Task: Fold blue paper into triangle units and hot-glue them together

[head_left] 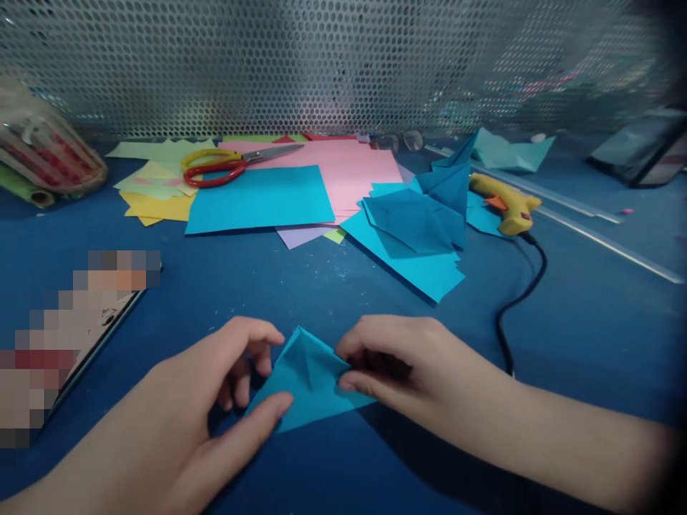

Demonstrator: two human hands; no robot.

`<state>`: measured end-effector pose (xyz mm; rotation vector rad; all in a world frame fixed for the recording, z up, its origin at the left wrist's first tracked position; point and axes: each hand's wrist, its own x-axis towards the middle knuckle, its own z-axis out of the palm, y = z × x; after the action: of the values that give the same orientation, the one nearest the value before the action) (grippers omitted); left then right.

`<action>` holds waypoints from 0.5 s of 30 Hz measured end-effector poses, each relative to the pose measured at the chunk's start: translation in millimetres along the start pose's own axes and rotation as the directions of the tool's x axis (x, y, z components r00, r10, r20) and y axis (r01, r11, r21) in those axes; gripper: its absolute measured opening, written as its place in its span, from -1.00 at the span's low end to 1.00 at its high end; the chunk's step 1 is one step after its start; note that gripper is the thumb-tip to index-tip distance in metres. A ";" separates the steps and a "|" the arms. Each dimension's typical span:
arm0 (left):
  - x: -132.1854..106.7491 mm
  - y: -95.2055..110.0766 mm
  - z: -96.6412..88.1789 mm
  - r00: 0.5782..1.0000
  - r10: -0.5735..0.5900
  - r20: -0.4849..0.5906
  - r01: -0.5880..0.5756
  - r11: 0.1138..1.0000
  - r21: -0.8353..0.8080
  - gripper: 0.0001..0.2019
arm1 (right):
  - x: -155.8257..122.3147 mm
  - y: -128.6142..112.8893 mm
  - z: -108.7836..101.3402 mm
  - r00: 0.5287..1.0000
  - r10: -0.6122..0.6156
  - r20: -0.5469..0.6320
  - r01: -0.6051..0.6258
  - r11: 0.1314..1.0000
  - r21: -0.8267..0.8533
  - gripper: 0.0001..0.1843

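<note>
I see the folded blue paper [308, 383] near — right hand [411, 354] pinching its right edge, left hand [187, 393] parted wide, thumb over its left side

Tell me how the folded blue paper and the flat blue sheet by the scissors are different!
The folded paper is pointy at the top, with creases; the flat sheet has four sides and no folds that I can see.
The folded paper looks smaller than the flat sheet.
The folded paper is between the left hand and right hand; the flat sheet is farther away, by the scissors.
Both are bright blue.
</note>
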<state>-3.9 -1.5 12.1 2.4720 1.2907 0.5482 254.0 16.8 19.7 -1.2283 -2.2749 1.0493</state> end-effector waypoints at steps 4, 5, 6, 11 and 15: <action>3.9 -2.3 5.0 0.996 -0.090 0.025 0.094 0.968 -0.233 -0.79 | -2.6 0.1 6.9 0.995 -0.091 0.049 0.090 0.996 0.019 -0.83; 5.5 -1.6 5.5 0.996 -0.085 0.034 0.091 0.962 -0.259 -0.82 | -3.4 0.3 8.6 0.992 -0.114 0.054 0.113 0.993 0.020 -0.82; 7.3 -0.6 5.4 0.996 -0.077 0.042 0.085 0.956 -0.280 -0.85 | -4.1 0.5 10.2 0.990 -0.134 0.052 0.133 0.991 0.017 -0.81; 14.8 4.0 0.2 0.999 -0.038 0.038 0.048 0.947 -0.319 -0.84 | -4.6 1.2 15.7 0.986 -0.167 0.002 0.167 0.986 0.015 -0.85; 12.9 1.9 1.1 0.999 -0.036 0.008 0.037 0.942 -0.334 -0.77 | -2.5 3.5 18.0 0.984 -0.174 -0.034 0.174 0.985 0.010 -0.84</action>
<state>4.7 8.0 14.5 2.1643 1.1322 0.6929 246.6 8.0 5.2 -1.0127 -2.2979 0.9710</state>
